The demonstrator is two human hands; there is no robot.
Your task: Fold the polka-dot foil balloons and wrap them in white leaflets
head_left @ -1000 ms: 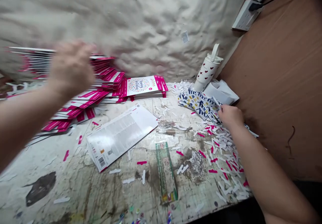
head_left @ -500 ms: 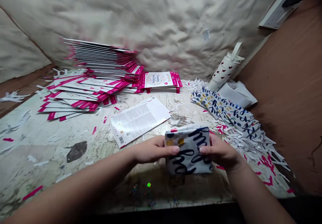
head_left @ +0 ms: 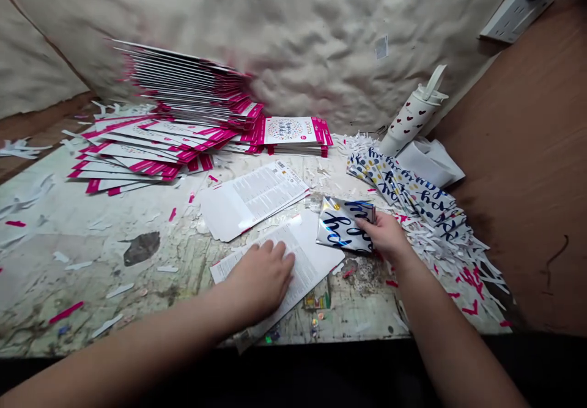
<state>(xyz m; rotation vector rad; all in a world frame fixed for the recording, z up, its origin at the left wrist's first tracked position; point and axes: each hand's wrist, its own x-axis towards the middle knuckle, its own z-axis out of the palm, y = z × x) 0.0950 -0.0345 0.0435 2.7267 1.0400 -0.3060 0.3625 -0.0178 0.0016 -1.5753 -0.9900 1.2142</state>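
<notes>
My right hand [head_left: 387, 235] pinches the right edge of a folded silver foil balloon [head_left: 342, 227] printed with dark blue script, its fingers mostly hidden beneath. The foil's lower left corner overlaps a white printed packaging sleeve [head_left: 316, 252] lying slanted on the table. Over that sleeve's left part rests my left hand [head_left: 263, 276], palm down, fingers apart and slightly bent, thumb out of sight. Just behind lies another printed sleeve [head_left: 257, 197], text side up. To the right, a fanned row of similar folded foil balloons [head_left: 408, 191] lies on paper scraps.
Stacks of pink-and-white sleeves [head_left: 192, 96] stand at the back left, beside a smaller stack [head_left: 291, 133]. A white tumbler with hearts [head_left: 410, 117] leans at the back right near a power strip [head_left: 518, 10]. Paper shreds [head_left: 440, 243] litter the worn table [head_left: 183, 298].
My left hand has let go of the folded balloon and moved onto a sleeve now visible in front. My right hand keeps the balloon, farther forward. The view has shifted slightly.
</notes>
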